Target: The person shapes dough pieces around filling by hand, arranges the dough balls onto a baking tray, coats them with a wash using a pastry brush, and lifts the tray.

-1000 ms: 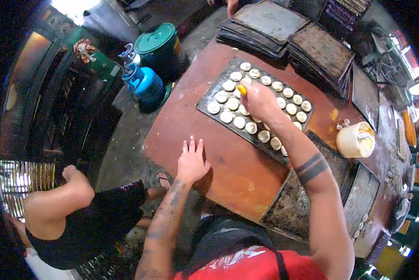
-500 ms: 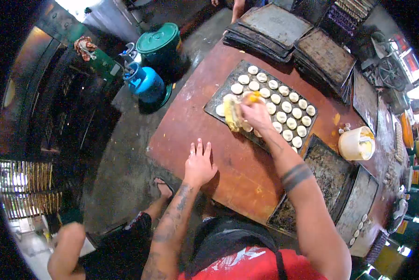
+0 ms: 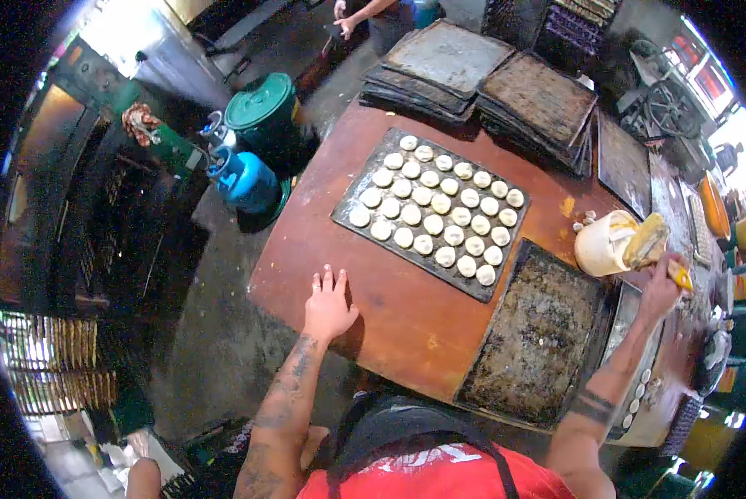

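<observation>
My right hand (image 3: 662, 287) is closed round the yellow handle of a wide brush (image 3: 645, 241), whose bristles are over the rim of a white bucket (image 3: 599, 251). Flat on the red-brown tabletop (image 3: 389, 301), near its left edge, rests my left hand (image 3: 329, 309), fingers spread and nothing held. Beyond it lies a dark tray (image 3: 348, 205) bearing several rows of round pale dough pieces (image 3: 438, 203). An empty, stained baking tray (image 3: 539, 337) lies between the dough tray and my right forearm.
Stacked trays (image 3: 452, 58) (image 3: 539, 96) stand at the table's far side. On the floor to the left are a blue gas cylinder (image 3: 248, 181) and a green lidded bin (image 3: 260, 104). One person's arms (image 3: 364, 15) show at the top; another person's limb (image 3: 144, 478) is at lower left.
My right hand has moved with the brush from above the dough tray rightward to the bucket. My left hand stays on the table. The person at lower left is now mostly out of view.
</observation>
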The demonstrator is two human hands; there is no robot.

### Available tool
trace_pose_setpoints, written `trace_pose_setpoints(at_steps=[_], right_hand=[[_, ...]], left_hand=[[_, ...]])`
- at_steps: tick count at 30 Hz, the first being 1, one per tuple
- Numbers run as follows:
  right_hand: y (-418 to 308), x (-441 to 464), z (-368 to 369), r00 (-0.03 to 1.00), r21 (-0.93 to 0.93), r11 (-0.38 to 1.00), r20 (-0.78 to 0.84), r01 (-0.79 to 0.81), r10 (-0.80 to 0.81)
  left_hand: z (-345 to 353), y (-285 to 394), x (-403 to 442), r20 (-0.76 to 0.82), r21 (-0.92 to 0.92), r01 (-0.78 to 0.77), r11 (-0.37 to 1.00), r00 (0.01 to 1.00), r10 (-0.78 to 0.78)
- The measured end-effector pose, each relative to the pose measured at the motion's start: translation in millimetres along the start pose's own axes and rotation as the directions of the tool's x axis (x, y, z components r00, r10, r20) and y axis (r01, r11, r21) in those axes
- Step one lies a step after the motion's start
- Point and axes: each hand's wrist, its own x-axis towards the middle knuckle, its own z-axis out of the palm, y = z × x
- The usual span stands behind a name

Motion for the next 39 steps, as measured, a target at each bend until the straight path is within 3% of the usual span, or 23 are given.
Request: trace_pose_setpoints(at_steps=[2,5,8,10,13,14,16,18,19,20,21,23,24,25,27,28,29,31,32,34,36,38,39], right_hand=[[10.7,15.8,8.8,0.976,0.062,0.975,0.041,-0.214,0.212],[47.1,6.9,40.6,0.987,0.009,0.997,0.143,0.076,-0.076],[21.6,-4.8,38.3,0.960,-0.157,0.987,0.267,-0.044,0.085],[47.7,-0.9,45.6,0.980,-0.149,0.986,0.170,-0.073,0.098],[23.1,-14.6,41.1,0.998,-0.248,0.966,-0.028,-0.067,0.062],[12.8,-25.7,40.4,0.998,-0.154,0.987,-0.007,-0.055,0.055],[-20.1,-65.0,48.0,1.000,0.065,0.998,0.010,0.021,-0.022],[-12.0,-145.9,98.5,0.937,0.417,0.873,0.331,-0.252,0.112],[-22.8,-184.0,115.2,0.816,0.426,0.780,0.550,-0.459,0.180],[-33.7,-221.9,132.9,0.639,0.347,0.679,0.732,-0.647,0.235],[-68.0,-244.7,133.6,0.540,0.206,0.708,0.792,-0.676,0.285],[-76.7,-272.7,157.0,0.636,0.243,0.722,0.693,-0.648,0.338],[-75.3,-274.1,159.6,0.614,0.073,0.787,0.671,-0.613,0.416],[-77.6,-273.8,164.2,0.620,0.047,0.786,0.645,-0.617,0.447],[-82.2,-271.2,171.5,0.625,-0.009,0.782,0.596,-0.623,0.504],[-71.8,-275.3,179.9,0.686,0.131,0.783,0.583,-0.608,0.435],[-50.4,-271.1,189.7,0.637,-0.032,0.786,0.567,-0.617,0.523],[-15.3,-257.6,206.2,0.544,-0.358,0.737,0.506,-0.574,0.669],[-17.0,-258.1,208.2,0.500,-0.040,0.612,0.537,-0.790,0.680],[-30.2,-249.9,201.8,0.411,0.276,0.305,0.643,-0.911,0.646],[-55.5,-242.0,190.5,0.362,0.268,0.244,0.672,-0.932,0.645],[-71.0,-240.7,178.2,0.353,0.202,0.293,0.630,-0.934,0.692],[-69.0,-239.6,170.6,0.352,0.150,0.332,0.610,-0.931,0.710]], left_hand=[[0.2,-0.9,3.0,0.015,0.008,0.012,1.000,1.000,-0.012],[-3.9,2.0,1.6,0.044,-0.013,0.047,0.999,0.998,-0.046],[-5.2,5.5,1.8,0.048,-0.023,0.066,0.998,0.997,-0.065],[-6.6,3.5,1.6,0.039,-0.027,0.055,0.998,0.998,-0.054],[-0.2,-3.6,13.6,0.032,-0.076,0.031,0.997,0.999,-0.028],[9.5,-14.6,29.1,0.022,-0.097,0.008,0.995,1.000,-0.006],[-23.4,-5.8,50.3,0.060,-0.296,0.123,0.947,0.992,-0.110],[-1.7,-18.8,86.3,-0.271,-0.404,-0.053,0.913,0.961,-0.064],[-30.6,-3.0,100.6,-0.304,-0.596,-0.026,0.802,0.932,-0.196],[-26.5,-3.7,125.1,-0.315,-0.605,0.008,0.796,0.916,-0.249],[-21.4,-5.9,141.5,-0.266,-0.633,0.042,0.773,0.926,-0.268],[-26.3,-8.0,166.9,-0.165,-0.680,0.103,0.726,0.943,-0.288],[-31.3,-7.6,172.3,-0.130,-0.603,0.156,0.782,0.948,-0.290],[-21.7,-7.6,182.9,-0.184,-0.605,0.152,0.781,0.928,-0.323],[-25.9,-10.7,193.5,-0.071,-0.609,0.233,0.758,0.936,-0.345],[-28.3,-13.5,200.4,-0.015,-0.627,0.257,0.735,0.940,-0.342],[-29.1,-16.5,208.1,0.044,-0.649,0.294,0.702,0.936,-0.350],[35.8,-27.2,273.8,0.031,-0.554,0.133,0.822,0.990,-0.139],[70.5,-30.5,306.9,0.013,-0.530,0.057,0.846,0.998,-0.059],[59.6,-27.8,314.1,-0.062,-0.513,-0.053,0.857,0.998,0.024],[42.8,-27.8,307.0,-0.143,-0.589,-0.144,0.795,0.987,0.073],[21.1,-37.8,280.5,-0.104,-0.812,-0.075,0.578,0.994,-0.017],[-24.8,-39.9,243.2,0.014,-0.898,0.043,0.438,0.997,-0.070]])
